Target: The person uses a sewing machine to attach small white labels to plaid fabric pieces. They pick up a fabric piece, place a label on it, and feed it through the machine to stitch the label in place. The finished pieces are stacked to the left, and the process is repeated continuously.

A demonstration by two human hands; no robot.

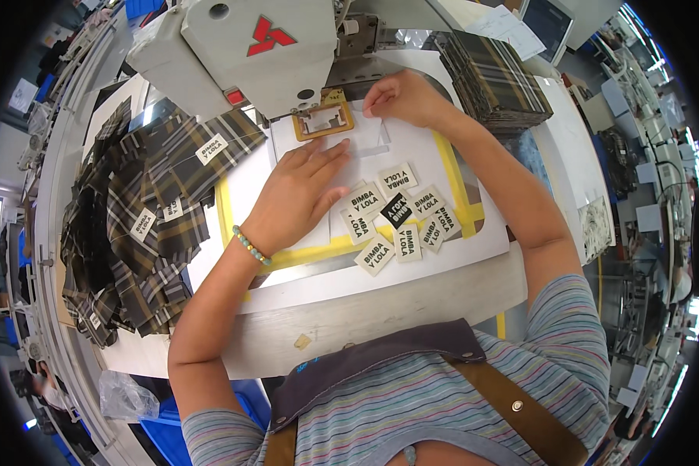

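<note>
My left hand (301,182) lies with fingers stretched out on a white sheet (287,221) taped with yellow strips, its fingertips just below a brass-coloured clamp frame (324,133). A bead bracelet circles that wrist. To the right of the frame, my right hand (408,97) has its fingers curled and thumb and forefinger pinched at the edge of a clear plate (373,138). What sits in the pinch, if anything, is too small to make out. Several white fabric labels (377,255) and one black label (394,210) lie in a loose pile near my left thumb.
A large sewing machine head (264,50) stands over the clamp frame. Plaid fabric pieces (144,202), some bearing white labels, heap up at left. A stack of folded plaid pieces (505,78) sits at far right. A blue bin (171,435) shows below the table's front edge.
</note>
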